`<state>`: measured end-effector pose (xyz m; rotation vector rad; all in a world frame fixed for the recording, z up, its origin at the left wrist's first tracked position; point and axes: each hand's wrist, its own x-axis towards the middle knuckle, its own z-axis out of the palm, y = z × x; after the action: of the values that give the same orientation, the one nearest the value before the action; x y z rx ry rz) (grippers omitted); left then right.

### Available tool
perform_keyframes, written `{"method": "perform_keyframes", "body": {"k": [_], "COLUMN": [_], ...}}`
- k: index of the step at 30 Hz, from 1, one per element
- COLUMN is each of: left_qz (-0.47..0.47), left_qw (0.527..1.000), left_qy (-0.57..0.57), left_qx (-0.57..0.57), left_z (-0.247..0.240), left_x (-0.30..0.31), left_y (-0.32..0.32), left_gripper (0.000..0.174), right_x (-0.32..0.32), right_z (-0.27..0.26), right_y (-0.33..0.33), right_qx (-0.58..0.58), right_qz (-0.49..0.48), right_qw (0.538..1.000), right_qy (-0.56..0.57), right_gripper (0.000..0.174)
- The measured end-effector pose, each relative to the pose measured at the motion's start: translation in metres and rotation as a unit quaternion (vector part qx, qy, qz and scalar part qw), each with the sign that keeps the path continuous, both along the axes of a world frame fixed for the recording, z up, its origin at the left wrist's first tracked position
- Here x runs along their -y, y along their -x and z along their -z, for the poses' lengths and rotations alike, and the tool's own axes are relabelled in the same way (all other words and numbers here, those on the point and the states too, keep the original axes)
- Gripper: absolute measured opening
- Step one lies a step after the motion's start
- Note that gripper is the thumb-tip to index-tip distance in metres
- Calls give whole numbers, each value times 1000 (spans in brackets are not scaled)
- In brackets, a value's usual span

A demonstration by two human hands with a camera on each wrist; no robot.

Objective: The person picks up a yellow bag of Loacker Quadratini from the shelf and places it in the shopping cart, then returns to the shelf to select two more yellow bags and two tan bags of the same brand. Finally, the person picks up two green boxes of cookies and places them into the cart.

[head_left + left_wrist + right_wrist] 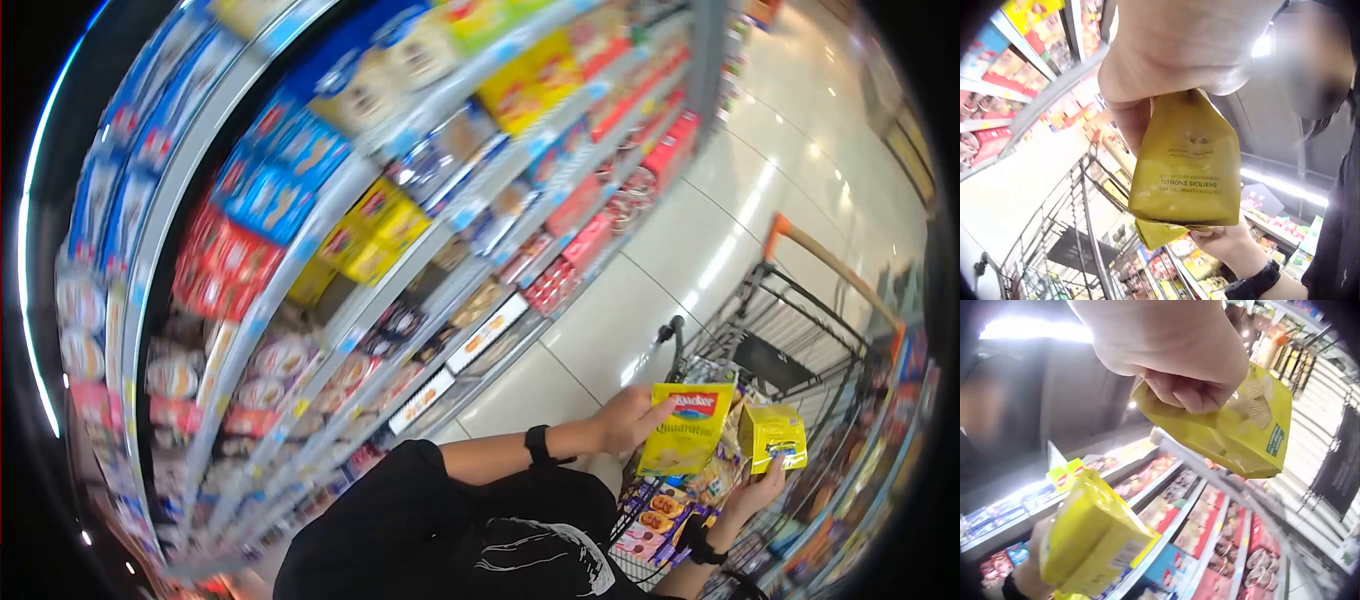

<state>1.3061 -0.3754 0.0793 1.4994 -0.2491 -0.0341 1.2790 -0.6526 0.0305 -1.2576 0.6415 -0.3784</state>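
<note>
My left hand [625,420] pinches a yellow Quadratini pouch [683,445] by its side edge, its printed front facing the head camera. The left wrist view shows the wrist side of that hand [1179,50] above the pouch [1188,169], whose lemon text faces the camera. My right hand [760,492] holds a second yellow pouch [775,435] from below, tilted. Curled fingers of the right hand [1179,356] grip this pouch [1244,425] in the right wrist view, where the left hand's pouch [1094,540] shows a barcode. The two pouches are apart, side by side.
A wire shopping cart [800,345] with an orange handle stands in front, below and beyond the hands, holding several packaged snacks [655,520]. Shelves of packets [290,160] run along the left. Tiled floor [600,310] lies between shelf and cart; more shelves stand at right.
</note>
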Motion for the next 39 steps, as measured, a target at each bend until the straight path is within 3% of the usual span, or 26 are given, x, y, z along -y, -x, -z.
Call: {"method": "perform_keyframes", "body": {"k": [2, 3, 4, 5, 6, 8, 10, 12, 14, 17, 20, 22, 24, 26, 28, 30, 35, 38, 39], "left_qz": [-50, -75, -136, -196, -259, -361, -447, -531, -595, -672, -714, -727, -738, -726, -724, -744, -754, -743, -742], "left_qw": [997, 989, 984, 975, 962, 927, 887, 840, 793, 724, 691, 674, 659, 651, 650, 612, 603, 602, 593], "left_qy": [-64, -119, -104, -90, -67, -56, -89, -104, -127, -148, -67, -73, -84, -155, -139, -178, -200, -169, -222], "left_qx": [-8, -54, -54, -53, -58, -81, -75, -41, -21, 37, 89, 104, 120, 159, 183, 201, 166, 239, 220], "left_z": [0, 14, 12, 9, 1, -4, 3, 5, -8, -15, -19, -10, -2, 3, 11, 22, 40, 44, 41], "left_x": [-52, -83, -107, -131, -153, -196, -242, -282, -315, -364, -399, -418, -432, -443, -454, -466, -489, -503, -504], "left_y": [28, 45, 65, 83, 101, 139, 173, 198, 215, 225, 219, 211, 201, 190, 177, 168, 152, 150, 151], "left_gripper": [36, 35, 35, 34, 32, 27, 22, 20, 20, 22, 23, 23, 22, 19, 16, 15, 20, 34, 46], "right_x": [-36, -69, -101, -121, -165, -202, -255, -305, -378, -469, -549, -589, -620, -644, -665, -680, -700, -703, -704], "right_z": [-39, -46, -46, -56, -71, -57, -67, -50, -76, -91, -102, -105, -104, -103, -97, -90, -63, -66, -68], "right_y": [14, 17, 20, 27, 30, 32, 28, 23, 22, 19, 23, 16, 8, 3, -1, -4, -10, 0, 3], "right_qx": [10, 2, -4, -1, 9, -26, -54, 15, -49, -17, 8, 20, 26, 24, 23, 12, 54, 78, 90], "right_qz": [-195, -157, -117, -212, -194, -287, -382, -513, -549, -651, -692, -709, -759, -767, -770, -757, -766, -759, -763], "right_qw": [981, 988, 993, 976, 979, 953, 915, 858, 822, 747, 714, 700, 633, 626, 624, 638, 630, 645, 639], "right_qy": [8, -5, -21, -41, -65, -94, -113, -23, -144, -134, -106, -85, -151, -138, -127, -139, -119, -44, -27], "right_gripper": [24, 22, 20, 17, 18, 19, 15, 11, 11, 14, 17, 19, 17, 17, 16, 16, 29, 35, 37]}}
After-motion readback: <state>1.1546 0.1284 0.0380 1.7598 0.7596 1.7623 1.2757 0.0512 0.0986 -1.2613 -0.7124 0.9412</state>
